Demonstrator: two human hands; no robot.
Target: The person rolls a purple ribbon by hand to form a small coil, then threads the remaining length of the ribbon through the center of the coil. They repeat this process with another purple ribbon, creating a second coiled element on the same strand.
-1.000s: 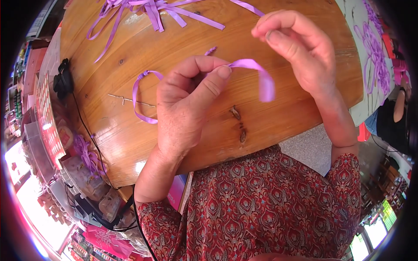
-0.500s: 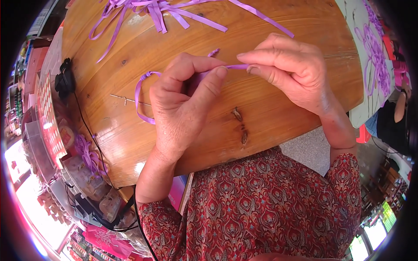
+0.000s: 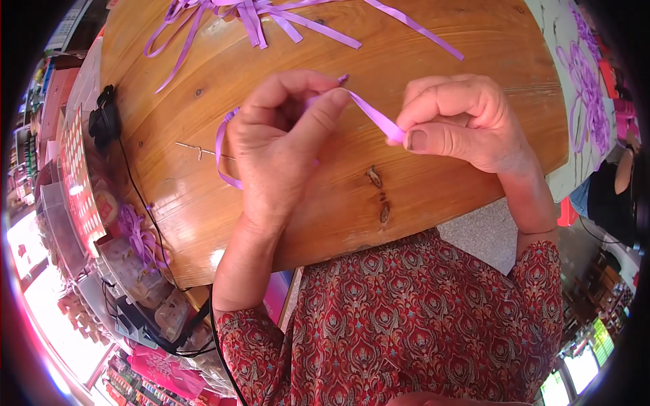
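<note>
head view: left hand [image 3: 281, 145] and right hand [image 3: 460, 122] both pinch one purple ribbon [image 3: 376, 118] above the wooden table [image 3: 474, 40] — a hard tug could slip it free, and the loop [image 3: 223, 152] — loosely held — might unfold.

A rounded bench [image 3: 433, 203] of glossy orange-brown wood with dark knots fills the middle, below the fingers. Grey speckled floor [image 3: 477, 233] shows just under its near edge, to the right. Left of the fingers, clear plastic boxes [image 3: 135, 271] stand in bright daylight. Far right lies a white cloth with purple flowers [image 3: 575, 81].
</note>
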